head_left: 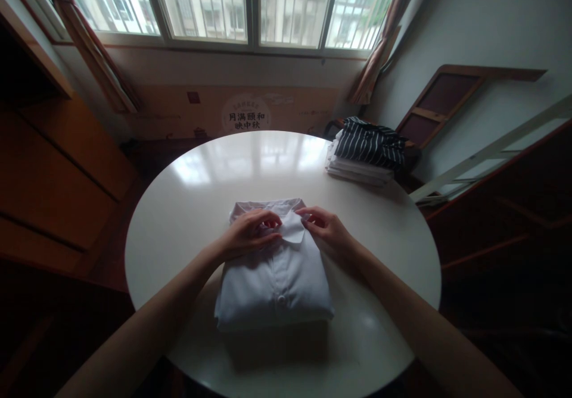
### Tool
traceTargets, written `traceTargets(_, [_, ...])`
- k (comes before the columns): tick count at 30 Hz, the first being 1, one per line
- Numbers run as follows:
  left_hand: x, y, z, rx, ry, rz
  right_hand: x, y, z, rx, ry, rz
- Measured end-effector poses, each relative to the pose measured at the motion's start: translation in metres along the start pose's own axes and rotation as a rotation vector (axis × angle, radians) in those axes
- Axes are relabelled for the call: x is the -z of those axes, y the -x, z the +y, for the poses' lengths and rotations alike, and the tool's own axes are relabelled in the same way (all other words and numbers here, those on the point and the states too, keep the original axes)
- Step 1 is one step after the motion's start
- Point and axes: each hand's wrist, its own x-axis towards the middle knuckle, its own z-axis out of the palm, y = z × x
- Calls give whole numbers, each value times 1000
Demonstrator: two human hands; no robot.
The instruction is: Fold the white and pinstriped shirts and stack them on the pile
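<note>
Low in the frame's centre, the folded white button-front cotton shirt (274, 273) is lying squared up, so the folding is looking all but done. The left hand (248, 234) and right hand (326, 228) are pinching its collar (292, 226) with curled fingertips (apparently only tidying remains). The round glossy white table (187, 189) is offering bare room to the left and beyond, with its near rim close below the shirt, while a stack of folded clothes topped by a dark striped garment (366, 151) is crowding the upper-right edge.
</note>
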Motion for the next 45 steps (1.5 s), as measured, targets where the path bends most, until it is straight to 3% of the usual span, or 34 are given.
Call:
traceTargets(25, [4,-3,0,132,39,-77,0,1,0,13,35,-16])
traceTargets(45, [4,-3,-3,136,43,-89,0,2,0,5,48,-16])
